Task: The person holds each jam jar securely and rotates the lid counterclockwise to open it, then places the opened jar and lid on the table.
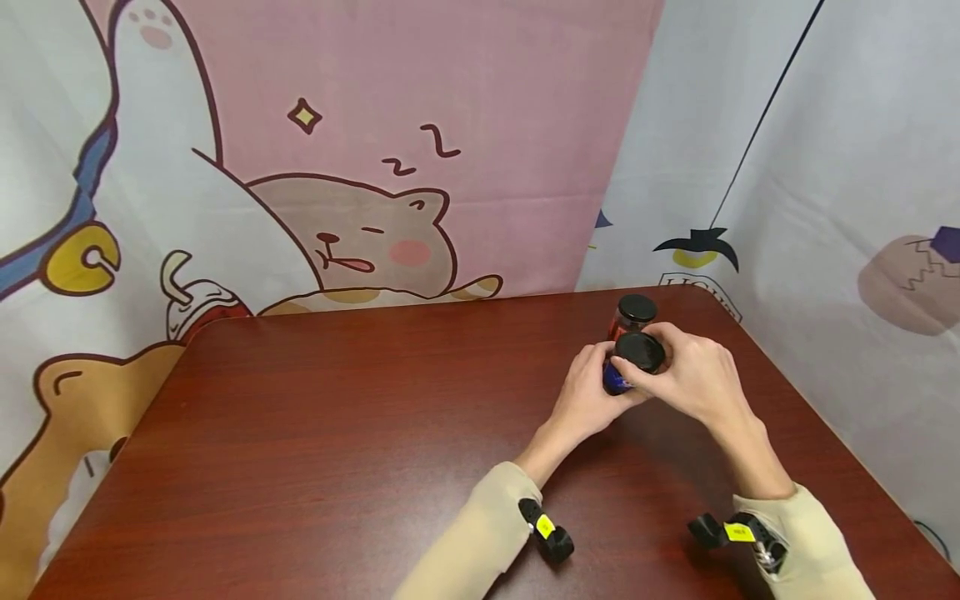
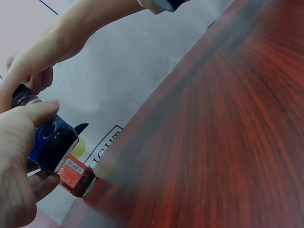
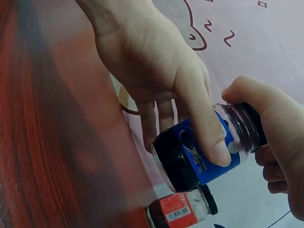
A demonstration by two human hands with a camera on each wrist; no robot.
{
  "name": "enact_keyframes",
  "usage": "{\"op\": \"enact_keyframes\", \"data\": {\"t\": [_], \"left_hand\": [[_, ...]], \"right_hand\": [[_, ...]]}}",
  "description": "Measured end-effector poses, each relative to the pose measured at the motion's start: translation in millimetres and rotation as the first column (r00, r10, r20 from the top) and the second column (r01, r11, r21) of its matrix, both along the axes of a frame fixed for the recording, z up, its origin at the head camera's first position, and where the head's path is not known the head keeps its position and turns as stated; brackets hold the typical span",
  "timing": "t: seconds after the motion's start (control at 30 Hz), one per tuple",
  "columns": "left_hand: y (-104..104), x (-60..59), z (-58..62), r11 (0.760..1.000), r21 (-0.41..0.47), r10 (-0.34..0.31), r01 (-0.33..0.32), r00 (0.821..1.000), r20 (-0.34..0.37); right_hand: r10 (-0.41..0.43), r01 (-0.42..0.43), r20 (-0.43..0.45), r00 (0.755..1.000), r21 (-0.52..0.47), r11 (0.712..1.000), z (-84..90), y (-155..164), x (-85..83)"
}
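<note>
Sleeves first: two beige cuffs sit at the near edge of the table (image 1: 315,433), each with a black wrist camera strapped on. From there my forearms run out toward the far right corner, where the work is.

Both hands meet on the blue-label jar (image 1: 619,377). My left hand (image 1: 587,402) wraps the glass body, thumb laid across the blue label (image 3: 209,156) and fingers curled underneath. My right hand (image 1: 693,373) is clamped over the black lid (image 1: 640,351), fingertips pinching its rim. So the hands are together, one on the body, one on the cap, nothing loose between them.

From the wrist views I read the jar as lifted and tipped, its dark base (image 3: 173,164) clear of the wood. Dark contents fill the lower part; I can't tell what they are.

Just behind the blue-label jar, farther from me, the red-label jar (image 1: 632,317) stands upright on the table with its own black cap on, untouched.

My call: this is the cap-turning step, with the lid seated on the neck. Whether it's going on or coming off, I can't tell. Next move needs the left hand to hold the body firm while the right twists, and care not to knock the red-label jar behind.
</note>
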State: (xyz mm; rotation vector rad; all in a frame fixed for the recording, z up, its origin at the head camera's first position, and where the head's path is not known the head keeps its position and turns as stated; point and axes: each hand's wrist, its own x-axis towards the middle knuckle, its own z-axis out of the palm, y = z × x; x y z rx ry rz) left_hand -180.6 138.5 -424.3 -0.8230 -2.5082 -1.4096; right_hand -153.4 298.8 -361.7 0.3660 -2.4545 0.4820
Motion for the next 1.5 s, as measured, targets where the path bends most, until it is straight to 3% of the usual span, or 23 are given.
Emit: {"op": "enact_keyframes", "data": {"t": [0.57,1.5], "left_hand": [[-18,0.0,10.3,0.997,0.076,-0.013,0.019,0.997,-0.082],[-64,-2.7,20.6,0.995,0.093,0.039,-0.025,0.988,-0.15]], "right_hand": [[0.029,-0.03,-0.057,0.998,-0.022,0.999,12.8,-17,-3.0],[0.13,-0.133,-0.052,0.99,-0.065,0.989,17.9,-58,-13.4]]}}
